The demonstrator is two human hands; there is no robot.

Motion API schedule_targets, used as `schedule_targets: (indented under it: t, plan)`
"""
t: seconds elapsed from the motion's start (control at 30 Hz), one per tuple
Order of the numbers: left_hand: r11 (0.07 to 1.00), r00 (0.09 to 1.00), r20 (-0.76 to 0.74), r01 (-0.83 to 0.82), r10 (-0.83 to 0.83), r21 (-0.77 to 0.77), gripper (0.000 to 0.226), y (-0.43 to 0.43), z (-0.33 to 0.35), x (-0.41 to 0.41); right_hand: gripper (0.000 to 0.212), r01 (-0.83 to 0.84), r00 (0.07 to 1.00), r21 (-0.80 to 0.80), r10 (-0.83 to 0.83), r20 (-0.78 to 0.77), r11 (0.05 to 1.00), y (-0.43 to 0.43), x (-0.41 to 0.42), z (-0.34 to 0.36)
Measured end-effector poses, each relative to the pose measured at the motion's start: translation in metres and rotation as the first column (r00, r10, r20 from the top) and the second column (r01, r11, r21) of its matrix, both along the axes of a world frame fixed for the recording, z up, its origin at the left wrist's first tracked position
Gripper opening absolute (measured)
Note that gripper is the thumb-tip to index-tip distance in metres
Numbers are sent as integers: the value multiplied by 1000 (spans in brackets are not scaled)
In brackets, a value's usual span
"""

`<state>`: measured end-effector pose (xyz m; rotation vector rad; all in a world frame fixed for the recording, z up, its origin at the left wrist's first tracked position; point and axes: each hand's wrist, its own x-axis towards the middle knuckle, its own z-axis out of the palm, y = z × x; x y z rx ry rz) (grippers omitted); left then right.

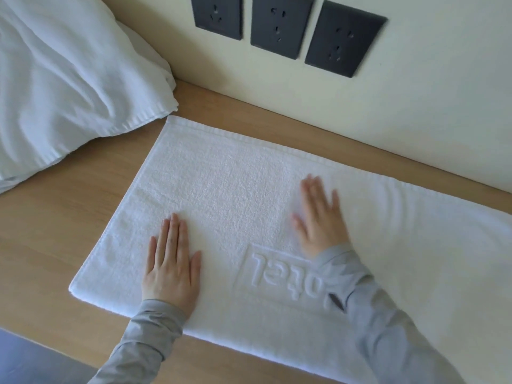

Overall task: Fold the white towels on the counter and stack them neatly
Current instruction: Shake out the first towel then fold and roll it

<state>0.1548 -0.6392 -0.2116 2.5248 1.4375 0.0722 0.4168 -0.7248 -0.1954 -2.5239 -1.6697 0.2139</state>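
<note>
White terry towel (221,184) under your flat-open left hand (171,267) and right hand (318,220) is floppy, so grab corners.

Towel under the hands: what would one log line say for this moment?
towel: flat on counter | left hand: flat on it | right hand: flat on it, blurred | crumpled white pile: far left

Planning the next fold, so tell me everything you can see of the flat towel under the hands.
The flat towel is white terry with hemmed edges and a framed embossed word, upside down, near its front edge. It lies spread on the wooden counter, its right end out of frame. The left hand and the blurred right hand press on it, fingers straight. Its far corner sits by the crumpled towel pile.
</note>
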Motion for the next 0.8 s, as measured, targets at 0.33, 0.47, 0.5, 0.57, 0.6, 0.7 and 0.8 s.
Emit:
schedule_targets:
  t: [0.33,0.47,0.5,0.57,0.6,0.7,0.8]
  plan:
    - [980,965,177,199,-195,-6,56,-58,16,63,61,-515,852,-73,519,64,854,-89,-82,-17]
    - [966,962,97,258,-257,1,56,-75,3,69,54,-513,850,-94,521,81,853,-95,-54,-18]
    - [964,962,68,265,-264,5,58,-75,0,68,55,-506,855,-88,512,84,858,-96,-46,-18]
    - [964,963,29,267,-267,12,62,-73,-4,67,58,-467,879,-71,471,68,881,-97,-30,-20]
    - [965,965,19,263,-263,12,63,-73,-4,67,59,-441,893,-70,445,65,895,-97,-21,-21]
    - [967,967,3,253,-253,15,64,-73,-5,69,60,-330,940,-66,335,72,942,-103,13,-21]
    - [966,966,-15,257,-257,25,64,-74,-5,70,59,-180,977,-60,186,103,982,-111,55,-20]
